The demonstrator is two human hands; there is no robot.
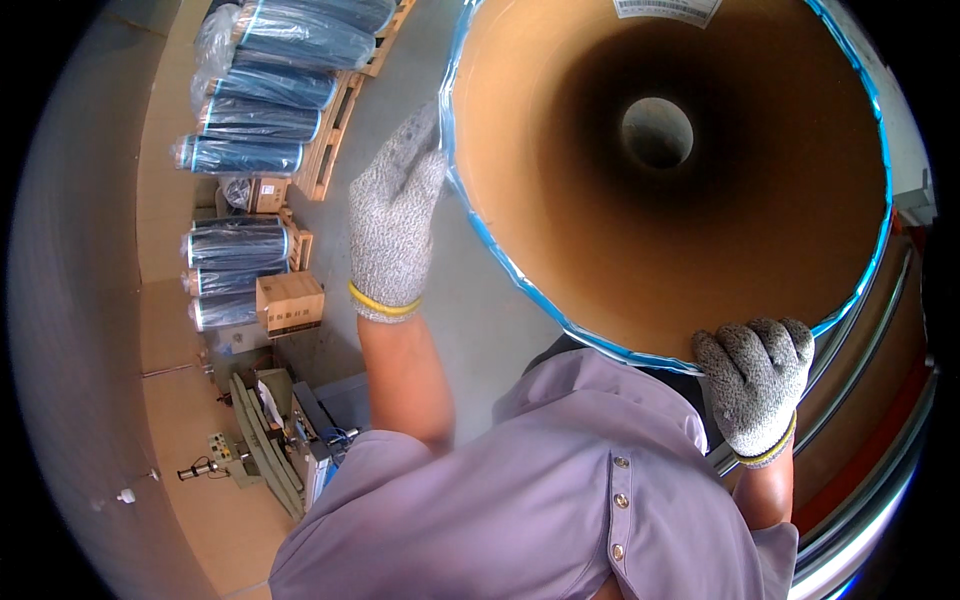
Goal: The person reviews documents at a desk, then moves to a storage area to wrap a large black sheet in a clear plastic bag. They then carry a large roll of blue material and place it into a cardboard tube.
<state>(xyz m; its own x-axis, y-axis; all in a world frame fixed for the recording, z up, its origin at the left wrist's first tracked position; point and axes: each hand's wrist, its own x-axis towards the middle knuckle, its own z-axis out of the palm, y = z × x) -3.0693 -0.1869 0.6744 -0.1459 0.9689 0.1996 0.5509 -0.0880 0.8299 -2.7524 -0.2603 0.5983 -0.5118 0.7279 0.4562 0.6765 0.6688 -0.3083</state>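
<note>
A very wide, hollow cardboard tube [800, 240] stands right in front of me with its open end up, its rim bound in shiny blue film [500, 265]. My right hand [757, 385], in a grey knit glove with a yellow cuff, hooks its fingers over the near right part of the rim. My left hand [392, 225], gloved the same way, lies along the tube's left outer side. Its fingers are stretched out, with the thumb close to the blue edge. A round pale opening [657, 132] shows at the tube's far end. A white printed label [668, 10] sticks inside the far wall.
At the far left, several film-wrapped rolls [262, 120] stand on wooden pallets [330, 140]. A cardboard box [290, 303] is below them. A green-grey machine [265, 440] stands at the lower left. Metal rollers or rails [860, 530] run along my right side. The floor [485, 330] is grey.
</note>
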